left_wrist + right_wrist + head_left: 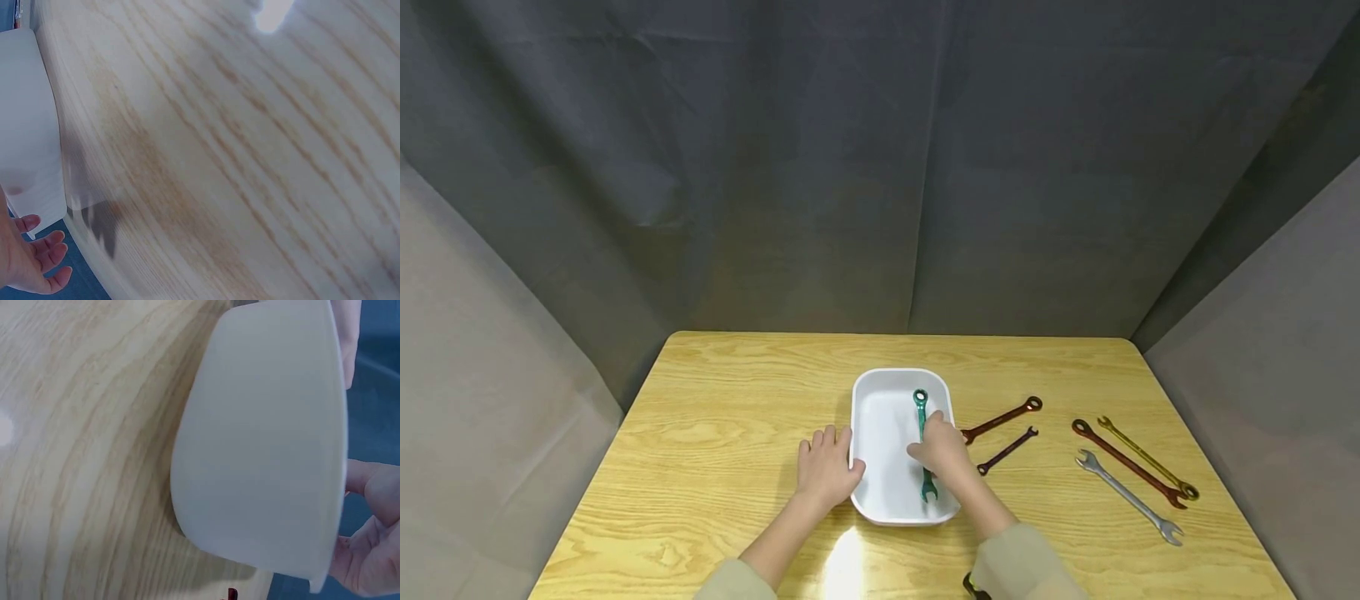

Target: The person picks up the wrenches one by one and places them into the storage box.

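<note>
Your left hand (824, 468) lay flat and spread against the white tray (871, 417); your right hand (942, 446) pinched the green wrench (921, 417) inside it.

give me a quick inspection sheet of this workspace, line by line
surface: light wooden table, grain visible, glare patch near the front edge
job's things: green metal wrench lying lengthwise inside the white rectangular plastic tray
clutter: two dark red wrenches just right of the tray; a red wrench, a gold wrench and a silver wrench further right, all flat on the table
hands: left hand rests against the tray's left wall, fingers straight; right hand is in the tray on the green wrench, grip unclear
cables: nothing seen
surroundings: grey cloth backdrop behind and at both sides
</note>
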`<state>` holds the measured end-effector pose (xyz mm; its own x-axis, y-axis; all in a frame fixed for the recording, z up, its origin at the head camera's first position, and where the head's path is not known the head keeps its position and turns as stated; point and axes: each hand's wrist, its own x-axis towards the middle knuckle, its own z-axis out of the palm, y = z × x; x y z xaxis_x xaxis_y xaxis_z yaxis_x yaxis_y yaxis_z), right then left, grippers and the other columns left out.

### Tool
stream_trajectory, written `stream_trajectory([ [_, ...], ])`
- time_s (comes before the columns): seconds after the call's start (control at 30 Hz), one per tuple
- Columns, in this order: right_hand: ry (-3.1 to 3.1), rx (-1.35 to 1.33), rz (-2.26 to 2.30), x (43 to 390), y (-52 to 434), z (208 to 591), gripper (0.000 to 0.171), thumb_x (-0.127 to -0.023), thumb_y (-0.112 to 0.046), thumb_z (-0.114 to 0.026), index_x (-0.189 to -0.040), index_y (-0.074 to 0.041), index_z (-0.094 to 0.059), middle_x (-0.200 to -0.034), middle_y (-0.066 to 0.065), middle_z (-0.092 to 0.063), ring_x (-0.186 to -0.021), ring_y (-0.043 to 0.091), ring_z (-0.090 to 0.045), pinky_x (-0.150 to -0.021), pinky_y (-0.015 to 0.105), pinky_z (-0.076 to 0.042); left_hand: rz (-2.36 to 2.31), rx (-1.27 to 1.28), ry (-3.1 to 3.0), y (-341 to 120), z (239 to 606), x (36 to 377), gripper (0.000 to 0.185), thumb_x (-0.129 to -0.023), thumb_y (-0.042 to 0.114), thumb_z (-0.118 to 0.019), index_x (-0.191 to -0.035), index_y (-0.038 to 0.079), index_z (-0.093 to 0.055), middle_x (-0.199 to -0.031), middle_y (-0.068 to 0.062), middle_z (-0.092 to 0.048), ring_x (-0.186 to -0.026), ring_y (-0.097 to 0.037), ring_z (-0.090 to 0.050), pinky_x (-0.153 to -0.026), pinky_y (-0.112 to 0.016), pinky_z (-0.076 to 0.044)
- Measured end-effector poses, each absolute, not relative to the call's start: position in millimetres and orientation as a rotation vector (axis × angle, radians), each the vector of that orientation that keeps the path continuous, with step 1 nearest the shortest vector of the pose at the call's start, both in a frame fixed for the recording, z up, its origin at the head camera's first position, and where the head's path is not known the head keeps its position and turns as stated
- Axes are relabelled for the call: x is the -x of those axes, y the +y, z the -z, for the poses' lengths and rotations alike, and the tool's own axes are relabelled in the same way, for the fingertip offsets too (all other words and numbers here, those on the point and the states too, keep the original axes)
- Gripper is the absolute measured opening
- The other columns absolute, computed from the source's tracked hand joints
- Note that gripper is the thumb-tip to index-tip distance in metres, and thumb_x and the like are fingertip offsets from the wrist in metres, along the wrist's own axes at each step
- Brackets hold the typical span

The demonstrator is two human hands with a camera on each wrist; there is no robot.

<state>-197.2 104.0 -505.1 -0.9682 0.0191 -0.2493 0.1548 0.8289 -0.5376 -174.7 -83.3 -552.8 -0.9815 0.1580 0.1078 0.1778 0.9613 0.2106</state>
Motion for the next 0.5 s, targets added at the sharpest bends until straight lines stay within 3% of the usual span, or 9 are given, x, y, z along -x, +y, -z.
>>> stream_trajectory([
  [0.33, 2.735, -0.121, 0.897, 202, 96, 522, 0.049, -0.075, -0.016, -0.071, -0.106, 0.009, -0.042, -0.064, 0.012, -0.051, -0.040, 0.018, -0.055, -0.036, 0.024, -0.042, 0.338, 0.254, -3.037, -83, 551, 175, 0.051, -0.078, 0.040, -0.050, -0.120, 0.011, -0.052, -0.108, -0.011, -0.053, -0.093, -0.026, -0.046, -0.076, -0.042, -0.034],
  [0.5, 2.715, -0.116, 0.911, 202, 93, 526, 0.050, -0.075, -0.016, -0.070, -0.109, 0.009, -0.042, -0.062, 0.011, -0.052, -0.040, 0.018, -0.055, -0.036, 0.024, -0.042, 0.347, 0.252, -3.038, -83, 550, 175, 0.050, -0.079, 0.039, -0.050, -0.120, 0.011, -0.052, -0.107, -0.011, -0.053, -0.092, -0.026, -0.045, -0.075, -0.042, -0.034],
])
